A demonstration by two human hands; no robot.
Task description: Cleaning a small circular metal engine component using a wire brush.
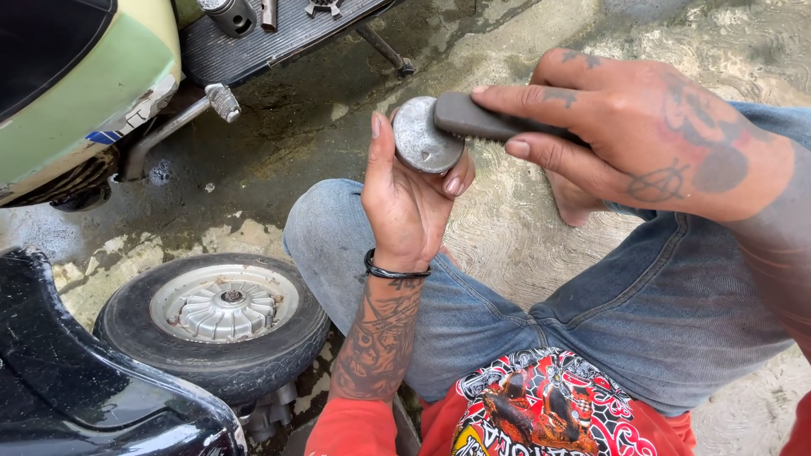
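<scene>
Squarely at the upper middle of the frame, the left hand (408, 207) held a round grey metal disc (425, 137) upright between thumb and fingertips, its flat, scuffed face turned toward the camera. The left grip was closed snugly around the disc's rim, thumb on the left edge, fingers curling under the lower right. From the right side of the frame, the right hand (642, 139) reached across with a dark grey, bar-shaped block (486, 120) pinched between thumb and forefingers; that grip was narrow, shut on the block. The block's long axis ran nearly level, left to right, and its near end touched the disc's upper right edge. So the disc lay directly left of the right hand's grip, on the line of the block, with both hands meeting there. The block may have been a sharpening stone or a rubber sanding pad; its surface was too plain to tell.

Below the hands, knees in blue jeans (591, 295) spread over a wet, pale concrete floor (507, 219) with dark damp patches toward the upper left. At the lower left a small scooter wheel (215, 325) with a ribbed silver hub lay flat, just beside a glossy black body panel (76, 380). A cream and green scooter body (80, 93) filled the upper left corner, with a ribbed footboard (270, 38) carrying small metal parts along the top edge.
</scene>
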